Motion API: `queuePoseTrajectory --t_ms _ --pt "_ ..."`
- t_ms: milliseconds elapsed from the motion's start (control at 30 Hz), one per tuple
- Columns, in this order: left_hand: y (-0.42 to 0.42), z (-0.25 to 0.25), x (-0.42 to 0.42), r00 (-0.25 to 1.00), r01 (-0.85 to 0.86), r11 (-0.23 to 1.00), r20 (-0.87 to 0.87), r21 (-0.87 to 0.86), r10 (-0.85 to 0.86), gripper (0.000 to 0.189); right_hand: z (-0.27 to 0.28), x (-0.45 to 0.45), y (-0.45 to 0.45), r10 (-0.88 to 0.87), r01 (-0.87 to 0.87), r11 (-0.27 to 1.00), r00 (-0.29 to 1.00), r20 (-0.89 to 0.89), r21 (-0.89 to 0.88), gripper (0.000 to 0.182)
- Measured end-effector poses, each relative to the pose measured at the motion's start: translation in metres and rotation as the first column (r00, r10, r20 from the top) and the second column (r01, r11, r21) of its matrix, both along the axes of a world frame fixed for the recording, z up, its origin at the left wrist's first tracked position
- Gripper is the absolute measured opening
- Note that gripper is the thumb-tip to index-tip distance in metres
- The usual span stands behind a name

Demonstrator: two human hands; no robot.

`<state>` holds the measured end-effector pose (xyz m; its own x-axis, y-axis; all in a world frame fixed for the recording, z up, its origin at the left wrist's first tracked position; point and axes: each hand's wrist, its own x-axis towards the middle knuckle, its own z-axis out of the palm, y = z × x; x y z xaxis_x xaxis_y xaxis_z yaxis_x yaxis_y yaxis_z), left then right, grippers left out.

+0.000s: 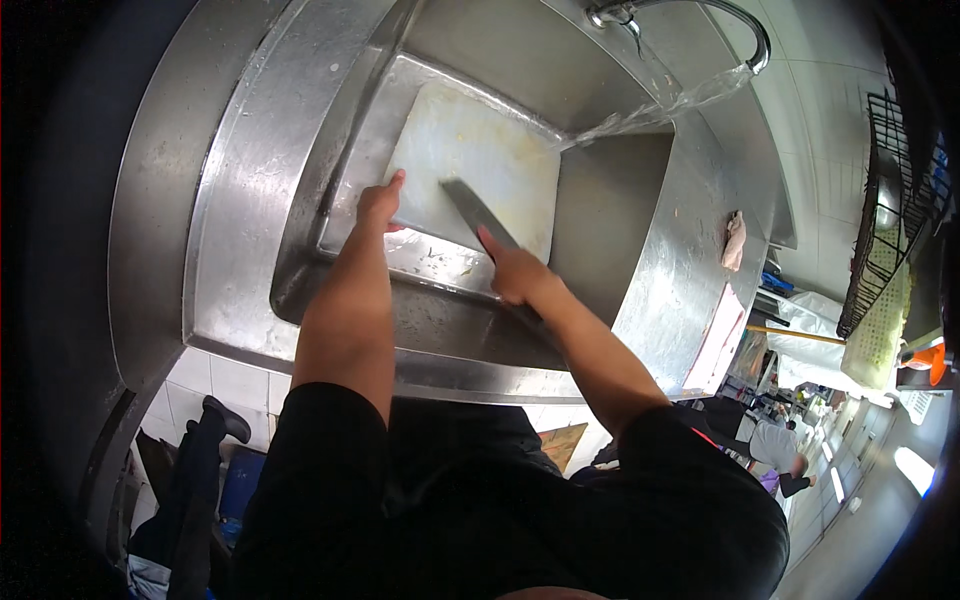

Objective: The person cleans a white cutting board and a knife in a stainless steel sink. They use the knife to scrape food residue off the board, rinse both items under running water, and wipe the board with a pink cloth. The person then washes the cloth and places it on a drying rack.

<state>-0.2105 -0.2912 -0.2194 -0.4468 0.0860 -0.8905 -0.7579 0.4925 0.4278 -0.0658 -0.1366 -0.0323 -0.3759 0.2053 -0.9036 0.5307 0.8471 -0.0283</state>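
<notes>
A pale, stained cutting board [487, 161] lies on a rectangular metal surface [367, 150] inside a stainless steel sink [607, 202]. My left hand [381, 202] grips the board's left edge, thumb on top and fingers partly hidden beneath. In my right hand [521, 274] is a long, flat grey blade [476, 206], probably a knife, slanting over the board with its end near or on the surface; I cannot tell whether it touches. Its handle is mostly covered by my fingers. Water [637, 120] runs from a curved faucet [757, 52] towards the board's far right corner.
Metal counter [660, 300] borders the sink on the right, with a crumpled pinkish cloth [734, 240] on it. A black wire rack [874, 210] hangs at the far right. One person [776, 446] stands in the background; another's leg [191, 465] shows lower left.
</notes>
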Motion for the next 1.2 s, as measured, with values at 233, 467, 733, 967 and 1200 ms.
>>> queuePoseTrajectory --t_ms 233,467,733,967,1200 --pt "-0.006 -0.007 0.0 1.0 -0.019 1.0 0.008 0.01 0.019 0.077 0.037 0.076 -0.021 0.267 -0.262 0.964 0.948 -0.176 0.052 0.089" --pt "-0.001 -0.011 -0.002 0.999 -0.015 0.999 0.034 0.048 0.013 0.078 0.005 -0.004 -0.035 0.109 -0.109 0.994 0.993 -0.037 0.02 0.093" --pt "-0.006 -0.019 0.002 1.0 -0.021 1.0 -0.017 -0.016 0.02 0.082 0.007 0.0 -0.033 0.158 -0.162 0.987 0.975 -0.155 -0.018 0.09" --pt "-0.002 -0.007 0.007 0.999 -0.029 1.0 0.042 -0.009 0.03 0.085 -0.057 -0.121 -0.002 0.094 -0.105 0.994 0.964 -0.248 -0.029 0.086" --pt "-0.006 -0.005 0.012 0.999 -0.049 0.998 0.002 -0.051 0.049 0.085 -0.022 -0.015 -0.034 0.193 -0.197 0.98 0.969 -0.151 -0.01 0.09"
